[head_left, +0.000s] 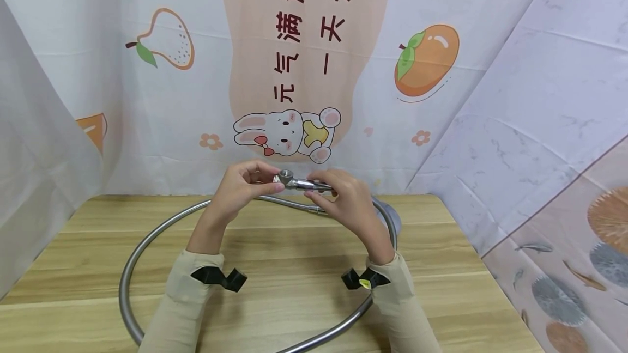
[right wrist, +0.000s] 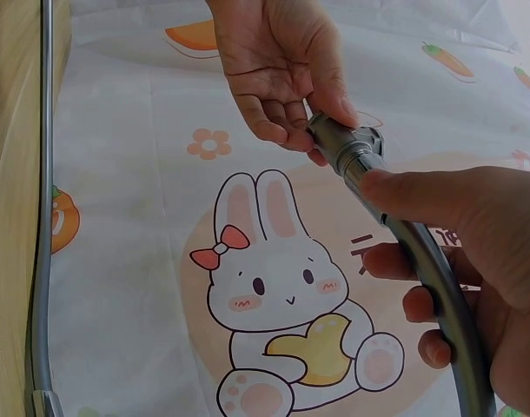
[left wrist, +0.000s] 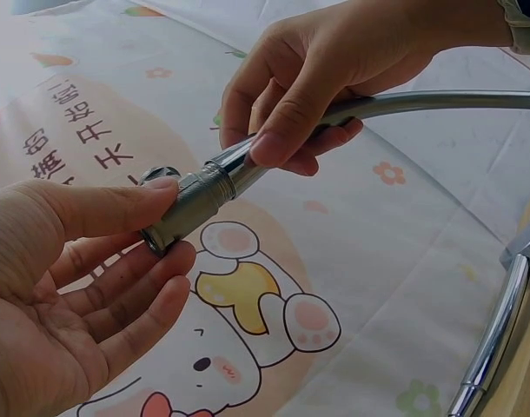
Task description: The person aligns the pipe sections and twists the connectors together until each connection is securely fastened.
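Observation:
My left hand point(head_left: 233, 189) pinches a small metal pipe fitting point(head_left: 286, 178) between thumb and fingers, its threaded side opening facing up in the head view. Joined in line with the fitting is the chrome end nut point(left wrist: 235, 165) of a flexible metal shower hose point(head_left: 134, 255). The right hand point(head_left: 349, 198) grips this hose end, thumb on the chrome nut and fingers curled beneath. Both hands hold the pieces raised over the far edge of the table. Part of the fitting's end is hidden behind the left thumb and fingers.
The hose loops widely over the wooden table point(head_left: 275, 271), passing under both forearms. Its other end joins a chrome handle point(left wrist: 500, 321), and a grey rounded shower head point(head_left: 394, 217) lies partly behind the right wrist. A printed curtain point(head_left: 196, 97) hangs behind the table.

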`<state>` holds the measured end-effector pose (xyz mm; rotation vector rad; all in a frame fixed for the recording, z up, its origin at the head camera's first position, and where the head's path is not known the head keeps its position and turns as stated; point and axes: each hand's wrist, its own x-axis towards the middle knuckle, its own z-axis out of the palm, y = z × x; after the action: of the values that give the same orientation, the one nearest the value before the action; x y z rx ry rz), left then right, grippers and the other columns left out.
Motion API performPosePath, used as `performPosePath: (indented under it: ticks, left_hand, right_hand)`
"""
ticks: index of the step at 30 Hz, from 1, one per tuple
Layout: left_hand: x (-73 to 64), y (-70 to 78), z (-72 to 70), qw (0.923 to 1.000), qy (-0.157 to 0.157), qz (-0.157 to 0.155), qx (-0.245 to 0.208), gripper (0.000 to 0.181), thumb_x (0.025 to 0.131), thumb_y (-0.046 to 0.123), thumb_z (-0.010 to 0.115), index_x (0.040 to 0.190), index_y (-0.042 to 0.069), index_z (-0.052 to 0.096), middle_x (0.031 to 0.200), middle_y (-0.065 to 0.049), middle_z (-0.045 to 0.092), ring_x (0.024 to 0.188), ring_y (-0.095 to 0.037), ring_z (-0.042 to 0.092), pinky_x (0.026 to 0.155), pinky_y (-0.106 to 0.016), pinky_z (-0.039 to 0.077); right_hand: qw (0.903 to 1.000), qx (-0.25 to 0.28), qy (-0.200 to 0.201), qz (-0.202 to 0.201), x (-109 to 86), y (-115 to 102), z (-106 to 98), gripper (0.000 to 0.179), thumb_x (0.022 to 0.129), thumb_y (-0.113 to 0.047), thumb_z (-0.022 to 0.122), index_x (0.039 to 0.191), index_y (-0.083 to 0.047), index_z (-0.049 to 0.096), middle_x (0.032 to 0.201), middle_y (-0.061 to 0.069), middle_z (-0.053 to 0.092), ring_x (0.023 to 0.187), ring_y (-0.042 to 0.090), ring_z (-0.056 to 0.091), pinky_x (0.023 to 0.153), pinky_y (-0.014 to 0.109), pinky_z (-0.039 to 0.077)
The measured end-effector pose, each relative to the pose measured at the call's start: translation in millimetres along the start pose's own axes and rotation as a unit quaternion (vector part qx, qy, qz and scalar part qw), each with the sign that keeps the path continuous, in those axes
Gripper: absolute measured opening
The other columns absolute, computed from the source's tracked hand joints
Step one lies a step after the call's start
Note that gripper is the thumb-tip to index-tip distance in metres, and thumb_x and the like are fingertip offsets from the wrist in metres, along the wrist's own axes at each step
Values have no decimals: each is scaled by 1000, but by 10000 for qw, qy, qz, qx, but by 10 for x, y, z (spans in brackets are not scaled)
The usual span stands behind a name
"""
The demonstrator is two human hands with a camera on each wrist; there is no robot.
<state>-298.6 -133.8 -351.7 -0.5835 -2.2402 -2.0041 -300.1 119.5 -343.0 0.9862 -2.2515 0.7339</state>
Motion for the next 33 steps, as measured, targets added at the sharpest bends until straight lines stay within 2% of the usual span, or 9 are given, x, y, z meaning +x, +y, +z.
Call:
performPosePath:
  ticks: [10, 15, 22, 28, 33]
  left_hand:
    - [-1, 2, 0, 10000, -13, -20, -43, 30, 85, 5, 82, 112, -2, 70, 99, 4, 75, 88, -16, 70, 74, -26, 58]
    - [0, -2, 4, 10000, -4, -3, -7, 30, 85, 6, 82, 112, -2, 71, 99, 4, 75, 88, -16, 70, 74, -26, 58]
    - [-1, -9, 7, 10000, -3, -13, -5, 29, 85, 6, 82, 111, 0, 71, 100, 4, 75, 88, -16, 70, 75, -28, 59]
    - [5, -12, 6, 10000, 6, -80, 45, 30, 86, 8, 82, 112, -1, 71, 99, 5, 75, 87, -16, 70, 77, -34, 60]
    - [6, -12, 5, 9999, 14, -100, -2, 30, 86, 8, 82, 112, -1, 70, 99, 4, 75, 88, -16, 71, 76, -30, 59]
  right_hand:
    - [10000, 89, -14, -12, 0, -4, -1, 21, 89, -26, 81, 105, -13, 76, 92, 0, 74, 67, 20, 60, 57, 22, 44]
    - [10000, 77, -3, -27, -1, -4, -5, 23, 89, -27, 81, 106, -13, 76, 93, 0, 74, 67, 18, 59, 57, 22, 44]
    - [9999, 40, 36, -116, -3, 3, -2, 23, 88, -27, 81, 105, -12, 76, 92, 1, 74, 67, 10, 55, 57, 21, 44]
    - [9999, 63, -28, -90, -4, 3, -4, 21, 89, -27, 80, 104, -12, 76, 89, 1, 73, 68, 14, 59, 57, 22, 47]
    - [9999, 59, -67, -54, 4, -1, -9, 20, 90, -27, 80, 104, -13, 76, 89, 1, 73, 69, 13, 59, 58, 22, 48]
